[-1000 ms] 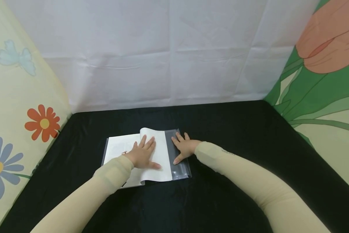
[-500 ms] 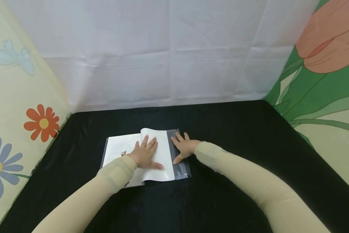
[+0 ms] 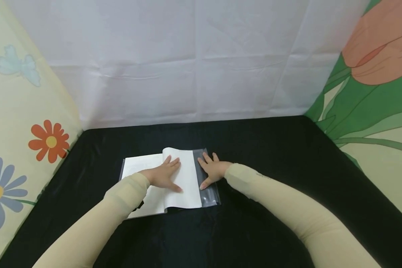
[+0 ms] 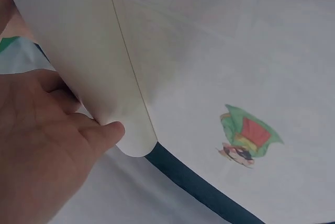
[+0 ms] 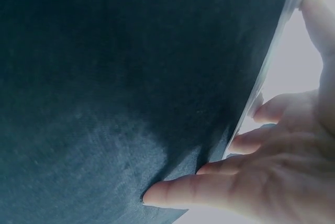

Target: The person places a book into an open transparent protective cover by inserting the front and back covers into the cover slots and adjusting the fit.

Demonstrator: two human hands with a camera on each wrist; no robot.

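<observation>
Black cloth over the tabletop (image 3: pixel 271 178) in front of me — dark right up to the white backdrop. Flat on it lies the clear plastic sleeve (image 3: pixel 208 193), and on that the open white booklet (image 3: pixel 154 163) — pages up, near the middle-left.

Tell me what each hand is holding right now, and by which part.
Nothing is gripped. The left hand presses flat on the open book's right-hand page. The right hand presses flat on the clear plastic cover flap jutting out beside that page.
</observation>
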